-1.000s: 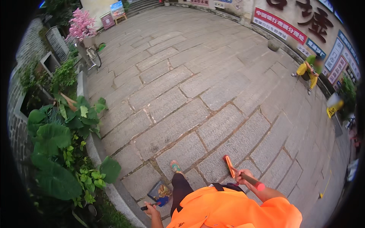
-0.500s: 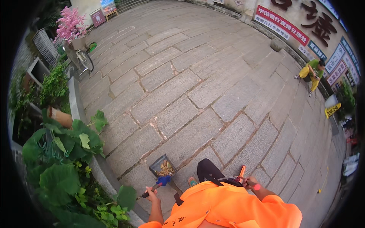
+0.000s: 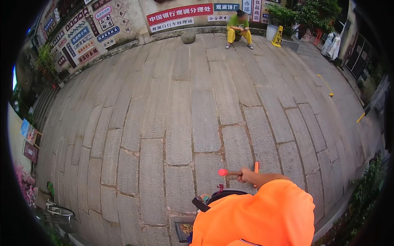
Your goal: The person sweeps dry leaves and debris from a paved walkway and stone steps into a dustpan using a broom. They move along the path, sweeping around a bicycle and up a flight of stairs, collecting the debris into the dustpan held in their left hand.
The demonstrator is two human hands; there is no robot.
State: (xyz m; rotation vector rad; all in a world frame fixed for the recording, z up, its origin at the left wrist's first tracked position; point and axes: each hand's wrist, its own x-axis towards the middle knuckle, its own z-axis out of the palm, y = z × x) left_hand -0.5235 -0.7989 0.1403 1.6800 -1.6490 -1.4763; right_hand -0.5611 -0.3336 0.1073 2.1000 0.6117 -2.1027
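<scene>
My right hand (image 3: 245, 175) is closed around a brown stick with a red tip (image 3: 232, 173), held out in front of my orange top (image 3: 254, 213). An orange strip (image 3: 256, 168) shows just beside that wrist; whether it belongs to the stick I cannot tell. Low in the picture, a dark dustpan (image 3: 177, 233) with dry leaves (image 3: 186, 228) in it is partly cut off by my body. A bit of blue shows at its handle end. My left hand is out of sight.
Stone paving slabs (image 3: 178, 119) spread ahead. A person in green and yellow (image 3: 239, 30) sits by the far wall, near a round stone (image 3: 188, 38) and a yellow floor sign (image 3: 277, 37). A bicycle (image 3: 59, 210) stands at lower left, greenery (image 3: 369, 192) at right.
The view has swung to the right, bringing the far wall and seated person toward the middle. The dustpan has slid to the lower edge, and my left hand has left the picture.
</scene>
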